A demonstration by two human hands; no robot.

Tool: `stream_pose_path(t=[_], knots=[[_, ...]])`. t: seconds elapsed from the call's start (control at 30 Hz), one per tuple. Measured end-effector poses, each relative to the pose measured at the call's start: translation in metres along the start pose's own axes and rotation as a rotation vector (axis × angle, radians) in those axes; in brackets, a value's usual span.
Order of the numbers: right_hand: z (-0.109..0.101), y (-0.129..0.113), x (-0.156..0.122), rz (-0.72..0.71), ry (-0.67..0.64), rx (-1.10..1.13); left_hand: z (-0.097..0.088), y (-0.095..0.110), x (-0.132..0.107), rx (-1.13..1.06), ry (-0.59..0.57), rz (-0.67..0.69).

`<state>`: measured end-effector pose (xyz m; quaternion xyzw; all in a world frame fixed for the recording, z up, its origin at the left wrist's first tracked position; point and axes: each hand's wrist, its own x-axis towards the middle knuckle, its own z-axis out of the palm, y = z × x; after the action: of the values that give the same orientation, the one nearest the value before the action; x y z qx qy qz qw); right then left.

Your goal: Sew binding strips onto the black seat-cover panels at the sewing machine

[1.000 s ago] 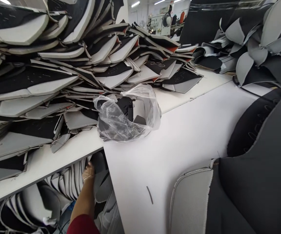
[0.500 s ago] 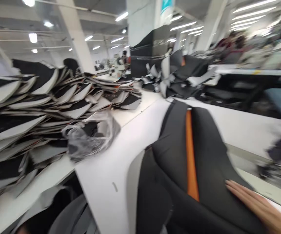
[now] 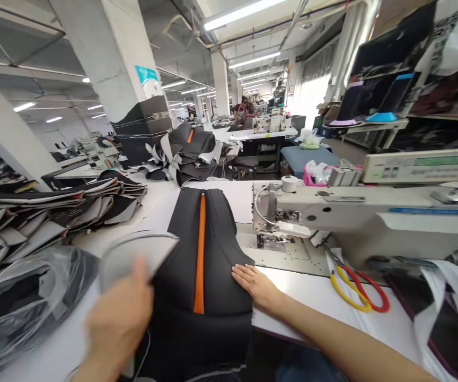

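A black padded fabric cover (image 3: 223, 249) with an orange strip (image 3: 200, 254) down its middle lies on the white table and hangs toward me. My right hand (image 3: 256, 286) rests flat on its right edge, fingers stretched out. My left hand (image 3: 121, 313), smeared by motion, grips a grey fabric panel (image 3: 133, 252) with the thumb on top. That panel is raised over the left edge of the cover, and its lower part is hidden by the hand. A loose thread hangs near the cover's lower left.
A sewing machine (image 3: 332, 212) stands at right, with red-and-yellow-handled scissors (image 3: 358, 289) by its base. Stacked fabric panels (image 3: 54, 212) and a clear plastic bag (image 3: 34, 292) lie left. A heap of covers (image 3: 191, 151) sits behind. A person (image 3: 245, 111) is far off.
The view has swung right, bringing the sewing machine and scissors into sight. My left hand has come up into view with the grey panel. My right hand stays flat on the cover.
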<state>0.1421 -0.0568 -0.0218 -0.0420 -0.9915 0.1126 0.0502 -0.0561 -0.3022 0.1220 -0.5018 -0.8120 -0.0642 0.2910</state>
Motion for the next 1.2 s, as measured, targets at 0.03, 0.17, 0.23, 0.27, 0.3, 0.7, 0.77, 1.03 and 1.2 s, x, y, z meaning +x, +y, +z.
stream_pose_path(t=[0.03,0.17,0.23,0.27,0.3,0.7,0.77,1.03,1.2], knots=[[0.0,0.003,-0.002,0.003,0.016,0.003,0.009,0.03,0.01,0.063,-0.02,0.096],[0.002,0.016,-0.007,0.004,0.057,0.003,0.057,0.134,0.033,0.157,-0.191,0.503],[0.002,0.02,-0.008,-0.007,0.085,0.0,0.073,0.161,0.038,0.133,-0.219,0.586],[0.002,0.021,-0.009,-0.013,0.104,0.001,0.077,0.169,0.041,0.116,-0.227,0.608],[0.002,0.021,-0.009,-0.019,0.123,0.005,0.08,0.175,0.044,0.105,-0.244,0.614],[-0.005,0.025,-0.022,-0.153,0.167,0.0,0.122,0.154,0.069,0.244,-0.264,0.593],[-0.004,0.02,-0.023,-0.137,0.19,-0.047,0.127,0.144,0.074,0.173,-0.239,0.651],[0.011,0.016,-0.01,-0.056,0.319,-0.11,0.141,0.18,0.121,-0.021,0.184,0.614],[0.011,0.021,-0.005,-0.068,0.376,-0.087,0.17,0.222,0.115,-0.199,0.023,0.647]])
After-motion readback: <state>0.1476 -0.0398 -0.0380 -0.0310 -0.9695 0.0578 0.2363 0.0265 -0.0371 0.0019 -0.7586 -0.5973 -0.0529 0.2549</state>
